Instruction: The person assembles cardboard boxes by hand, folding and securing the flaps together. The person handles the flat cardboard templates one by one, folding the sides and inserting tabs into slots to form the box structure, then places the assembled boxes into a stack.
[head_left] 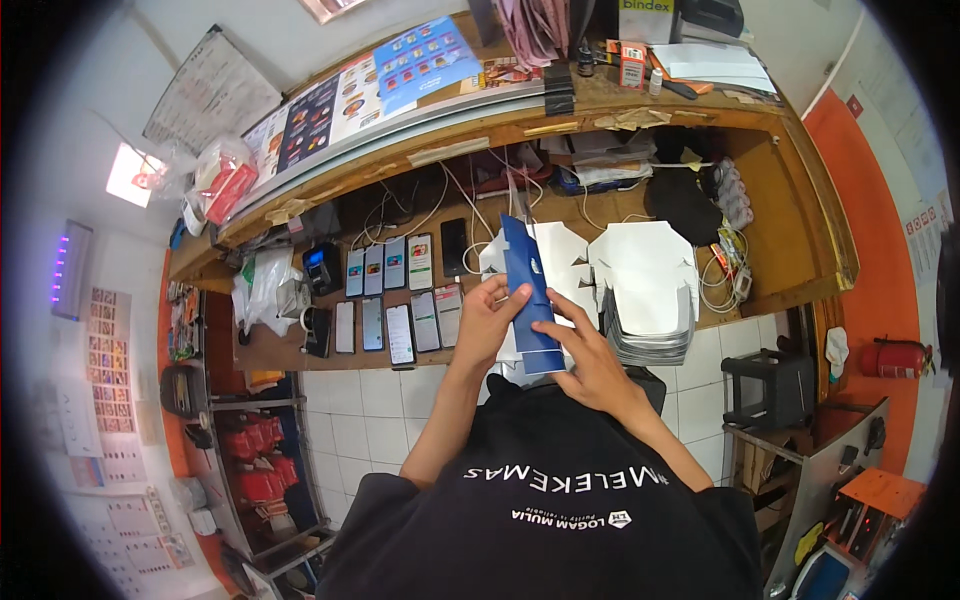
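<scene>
**Both hands hold a blue carton blank over the work surface**

The left hand [487, 322] grips the upper part of a flat blue carton [530, 300], thumb across its face and fingers curled behind the left edge. The right hand [590, 358] pinches the lower right edge of the same carton, fingertips pressed on the blue panel near its white bottom strip. The carton is held upright in the air, just in front of the person's chest and above the near edge of the wooden surface [780, 250], tilted slightly to the left.

Behind the carton, on the surface, lies a stack of white flat blanks [645, 290] with notched flaps; a few more white blanks [560, 250] lie just left of it, partly hidden by the blue carton. To the left, well apart from the hands, two rows of phones [395, 295] lie face up side by side, some with lit screens. A tangle of cables [430, 205] runs along the back of the surface. A white plastic bag [262, 285] sits at the far left end. A raised wooden shelf [600, 100] above carries printed posters [370, 85] and small bottles. A red fire extinguisher [895, 357] hangs on the orange wall at right, with a dark stool [770, 385] on the tiled floor below the surface.
</scene>
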